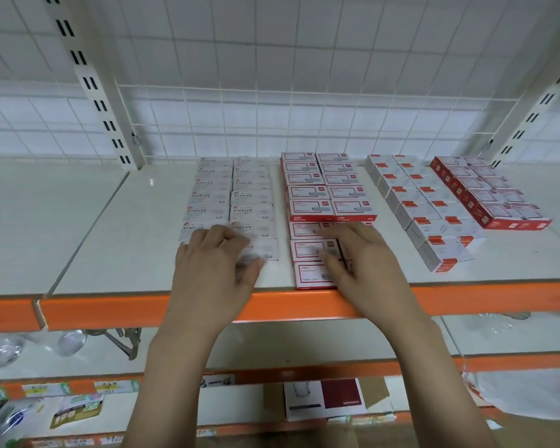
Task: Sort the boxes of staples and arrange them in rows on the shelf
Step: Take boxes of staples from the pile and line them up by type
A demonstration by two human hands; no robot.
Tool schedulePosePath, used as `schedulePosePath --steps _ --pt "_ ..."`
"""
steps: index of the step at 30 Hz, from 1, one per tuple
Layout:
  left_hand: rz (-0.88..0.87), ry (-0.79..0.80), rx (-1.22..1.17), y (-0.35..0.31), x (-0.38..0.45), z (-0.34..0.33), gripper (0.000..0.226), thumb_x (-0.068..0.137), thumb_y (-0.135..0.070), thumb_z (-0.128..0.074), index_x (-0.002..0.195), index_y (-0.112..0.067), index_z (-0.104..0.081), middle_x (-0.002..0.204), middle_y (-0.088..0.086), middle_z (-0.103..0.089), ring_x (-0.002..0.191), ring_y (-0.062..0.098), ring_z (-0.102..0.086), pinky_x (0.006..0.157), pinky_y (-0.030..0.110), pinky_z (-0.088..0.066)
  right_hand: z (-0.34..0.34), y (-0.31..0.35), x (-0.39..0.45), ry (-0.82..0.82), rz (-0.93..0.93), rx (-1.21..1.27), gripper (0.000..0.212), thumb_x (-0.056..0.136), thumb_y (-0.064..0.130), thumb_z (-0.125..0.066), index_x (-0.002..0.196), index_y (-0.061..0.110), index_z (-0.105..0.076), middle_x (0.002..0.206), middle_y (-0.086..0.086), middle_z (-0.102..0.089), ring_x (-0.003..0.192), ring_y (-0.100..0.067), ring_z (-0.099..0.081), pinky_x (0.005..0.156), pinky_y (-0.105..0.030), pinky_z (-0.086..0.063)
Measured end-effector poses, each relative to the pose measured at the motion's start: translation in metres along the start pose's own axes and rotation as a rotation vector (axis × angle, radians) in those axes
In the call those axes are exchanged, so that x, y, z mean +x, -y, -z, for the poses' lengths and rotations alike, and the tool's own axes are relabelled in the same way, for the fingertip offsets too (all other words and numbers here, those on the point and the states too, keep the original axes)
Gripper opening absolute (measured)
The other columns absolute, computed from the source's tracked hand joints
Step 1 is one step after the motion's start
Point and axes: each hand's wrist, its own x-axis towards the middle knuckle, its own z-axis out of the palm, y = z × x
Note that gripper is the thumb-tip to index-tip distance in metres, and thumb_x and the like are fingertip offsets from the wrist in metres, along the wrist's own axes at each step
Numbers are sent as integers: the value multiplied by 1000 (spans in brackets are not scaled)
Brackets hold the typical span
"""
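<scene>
Head view: white shelf point(117, 240), orange edge, wire-grid back; relaxed fingers point(222, 236) rest on boxes point(307, 192).

White shelf point(136, 221) w/ orange front edge carries four double rows of staple boxes point(314, 195), side by side.

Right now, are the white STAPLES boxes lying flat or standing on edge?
Lying flat: the white STAPLES boxes show printed top faces upward, in two columns.
</scene>
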Motion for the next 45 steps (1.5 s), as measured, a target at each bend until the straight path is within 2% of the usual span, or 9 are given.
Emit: schedulePosePath --steps 5,8,11,13,20,27,30,34,45 --pt "-130 12 -33 -54 21 -16 29 80 -33 -61 97 -11 -70 94 8 -64 88 33 -57 71 41 -44 31 -31 -12 -37 -71 -59 34 90 21 -57 124 18 -56 125 0 -54 118 -19 -45 98 -24 -32" --pt "-222 34 -38 -100 33 -31 27 83 -29 -66 103 -12 -69 100 8 -65 95 32 -57 79 43 -45 56 -62 -27 -98 -120 -78 34 88 19 -58 122 18 -57 124 -2 -55 116 -21 -47 96 -25 -33" --pt "-308 117 -45 -155 38 -46 36 92 -39 -50 123 -22 -57 121 -1 -56 116 22 -45 96 38 -34 85 -100 -50 -160 -166 -88 34 85 22 -53 119 18 -60 117 -1 -58 109 -21 -50 94 -28 -38" --pt "-373 170 -39 -191 38 -58 42 94 -44 -40 132 -27 -45 130 -6 -47 122 17 -37 101 33 -28 106 -127 -68 -197 -204 -128 36 83 26 -50 117 18 -60 115 -1 -58 107 -22 -51 93 -32 -41" --pt "-465 215 -23 -325 36 -100 44 94 -48 -38 134 -29 -42 131 -8 -44 123 15 -36 103 33 -27 191 -230 -137 -309 -315 -264 32 82 26 -54 110 14 -63 109 -4 -59 102 -26 -54 89 -39 -45" --pt "-540 213 -31 -434 21 -131 42 92 -43 -46 129 -25 -50 123 -3 -50 116 20 -40 93 35 -28 258 -312 -197 -289 -400 -375 36 79 28 -53 110 12 -64 110 -9 -60 101 -33 -54 84 -44 -46" --pt "-577 257 18 -470 22 -145 43 92 -47 -44 130 -28 -47 124 -5 -48 117 19 -38 94 34 -28 280 -343 -212 -271 -425 -433 32 81 23 -62 111 12 -63 112 -10 -60 105 -33 -53 86 -43 -43" --pt "-597 296 39 -513 34 -168 42 91 -46 -45 128 -27 -49 124 -4 -47 117 20 -39 94 34 -28 305 -382 -219 -315 -421 -497 33 75 15 -73 107 10 -66 106 -12 -62 98 -36 -57 79 -39 -44" --pt "-674 311 -15 -619 117 -234 49 92 -47 -45 136 -26 -41 132 -3 -44 123 19 -38 98 33 -27 358 -496 -172 -226 -496 -605 37 75 18 -68 112 13 -64 111 -9 -61 106 -34 -53 85 -41 -42"
